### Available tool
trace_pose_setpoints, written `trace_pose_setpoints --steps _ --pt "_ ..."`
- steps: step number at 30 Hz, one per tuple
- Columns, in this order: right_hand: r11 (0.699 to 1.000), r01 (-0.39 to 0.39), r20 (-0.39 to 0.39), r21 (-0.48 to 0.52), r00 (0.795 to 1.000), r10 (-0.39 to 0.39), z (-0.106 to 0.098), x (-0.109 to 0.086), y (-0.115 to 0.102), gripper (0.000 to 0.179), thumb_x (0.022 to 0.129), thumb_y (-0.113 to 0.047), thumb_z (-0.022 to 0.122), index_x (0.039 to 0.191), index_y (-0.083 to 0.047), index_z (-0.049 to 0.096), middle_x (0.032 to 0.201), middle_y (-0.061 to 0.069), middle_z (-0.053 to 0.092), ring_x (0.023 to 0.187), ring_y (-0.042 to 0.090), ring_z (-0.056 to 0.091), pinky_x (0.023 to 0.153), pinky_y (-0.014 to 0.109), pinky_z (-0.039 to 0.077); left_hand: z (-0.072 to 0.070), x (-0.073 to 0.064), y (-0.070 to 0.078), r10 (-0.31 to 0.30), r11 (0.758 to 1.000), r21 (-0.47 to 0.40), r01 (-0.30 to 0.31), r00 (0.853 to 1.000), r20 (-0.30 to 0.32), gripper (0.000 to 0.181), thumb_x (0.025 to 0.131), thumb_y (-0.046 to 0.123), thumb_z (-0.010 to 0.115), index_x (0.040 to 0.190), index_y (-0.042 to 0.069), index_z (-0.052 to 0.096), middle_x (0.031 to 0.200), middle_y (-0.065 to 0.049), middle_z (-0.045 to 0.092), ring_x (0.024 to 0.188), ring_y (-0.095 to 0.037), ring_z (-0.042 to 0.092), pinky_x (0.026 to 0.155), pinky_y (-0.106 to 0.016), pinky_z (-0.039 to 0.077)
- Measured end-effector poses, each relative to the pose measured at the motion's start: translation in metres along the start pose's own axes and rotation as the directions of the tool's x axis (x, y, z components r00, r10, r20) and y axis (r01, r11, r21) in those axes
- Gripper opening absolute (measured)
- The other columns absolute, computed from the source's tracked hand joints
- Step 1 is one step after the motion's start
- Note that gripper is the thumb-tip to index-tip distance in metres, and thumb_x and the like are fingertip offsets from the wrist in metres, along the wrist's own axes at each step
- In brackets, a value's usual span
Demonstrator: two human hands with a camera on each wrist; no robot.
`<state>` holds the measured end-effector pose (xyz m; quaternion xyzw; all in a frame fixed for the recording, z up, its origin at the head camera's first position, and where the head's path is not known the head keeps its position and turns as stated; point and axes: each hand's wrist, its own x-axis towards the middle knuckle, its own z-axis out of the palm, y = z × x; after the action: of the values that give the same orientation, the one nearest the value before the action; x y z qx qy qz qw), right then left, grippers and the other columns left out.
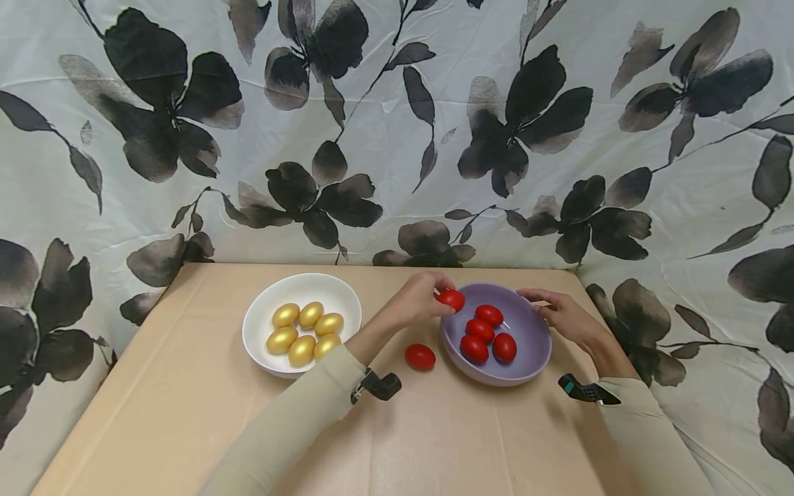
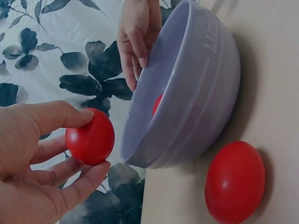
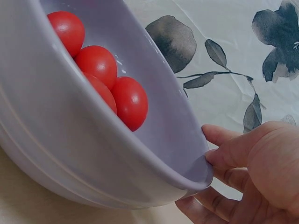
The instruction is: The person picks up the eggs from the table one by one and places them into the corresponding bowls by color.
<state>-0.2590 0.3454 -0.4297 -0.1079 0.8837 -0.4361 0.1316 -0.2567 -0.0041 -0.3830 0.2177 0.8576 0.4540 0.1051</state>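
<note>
My left hand (image 1: 418, 303) pinches a red egg (image 2: 91, 136) between thumb and fingertips, at the left rim of a purple bowl (image 1: 527, 344). Several red eggs (image 1: 504, 348) lie together inside this bowl. On its right side, my right hand (image 1: 567, 318) holds the rim, thumb (image 3: 229, 151) at the inner edge and fingers around the outside. Another red egg (image 1: 420, 357) rests on the table just left of the bowl, below my left wrist.
A white bowl (image 1: 254, 344) with several golden eggs (image 1: 301, 350) stands to the left, partly behind my left forearm. The tan table (image 1: 155, 413) ends at the back against a floral cloth (image 1: 397, 138), which also hangs along the right side.
</note>
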Motion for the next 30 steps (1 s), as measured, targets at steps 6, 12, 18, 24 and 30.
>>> trace_pose_setpoints --steps 6,12,18,24,30 --pt "1.000 0.001 -0.001 0.002 1.000 -0.001 0.000 -0.001 0.000 0.045 0.104 -0.004 0.046 0.148 -0.012 0.052 0.148 0.021 0.052 0.123 0.042 0.059 0.100 0.048 0.055 0.007 0.003 0.004 -0.002 1.000 -0.007 0.002 1.000 0.016 0.036 0.086 0.007 0.080 0.120 0.007 0.069 0.112 -0.005 0.067 0.098 -0.018 0.062 0.079 -0.021 0.059" --pt "1.000 0.004 -0.005 -0.013 1.000 -0.004 0.000 -0.001 0.001 0.046 0.104 -0.003 0.046 0.149 -0.012 0.052 0.147 0.021 0.052 0.124 0.042 0.058 0.101 0.048 0.055 0.015 0.005 0.007 0.012 1.000 0.015 -0.012 1.000 0.028 0.033 0.085 0.006 0.080 0.117 0.008 0.070 0.111 -0.006 0.067 0.098 -0.018 0.061 0.078 -0.019 0.058" --pt "1.000 0.007 -0.005 -0.008 1.000 -0.007 0.001 -0.001 0.001 0.045 0.105 -0.004 0.045 0.149 -0.012 0.052 0.148 0.022 0.051 0.122 0.043 0.059 0.100 0.050 0.054 0.021 0.005 0.007 0.013 0.999 0.033 -0.015 0.999 0.041 0.035 0.084 0.007 0.081 0.118 0.007 0.070 0.111 -0.005 0.068 0.098 -0.017 0.061 0.079 -0.018 0.056" --pt "1.000 0.008 -0.011 -0.011 1.000 -0.008 0.003 -0.004 0.000 0.046 0.104 -0.001 0.044 0.148 -0.011 0.053 0.147 0.021 0.052 0.124 0.042 0.058 0.100 0.046 0.055 0.027 0.004 0.009 0.017 0.999 0.049 -0.020 0.997 0.069 0.035 0.084 0.009 0.082 0.118 0.007 0.070 0.106 -0.004 0.068 0.096 -0.016 0.061 0.080 -0.018 0.054" --pt "1.000 -0.003 -0.009 -0.002 1.000 0.003 0.004 -0.006 0.001 0.046 0.104 -0.003 0.044 0.148 -0.012 0.052 0.149 0.022 0.050 0.122 0.042 0.059 0.101 0.051 0.054 0.032 0.001 0.011 0.015 0.998 0.064 -0.021 0.996 0.089 0.036 0.085 0.011 0.081 0.120 0.008 0.070 0.109 -0.004 0.067 0.097 -0.015 0.060 0.080 -0.017 0.055"
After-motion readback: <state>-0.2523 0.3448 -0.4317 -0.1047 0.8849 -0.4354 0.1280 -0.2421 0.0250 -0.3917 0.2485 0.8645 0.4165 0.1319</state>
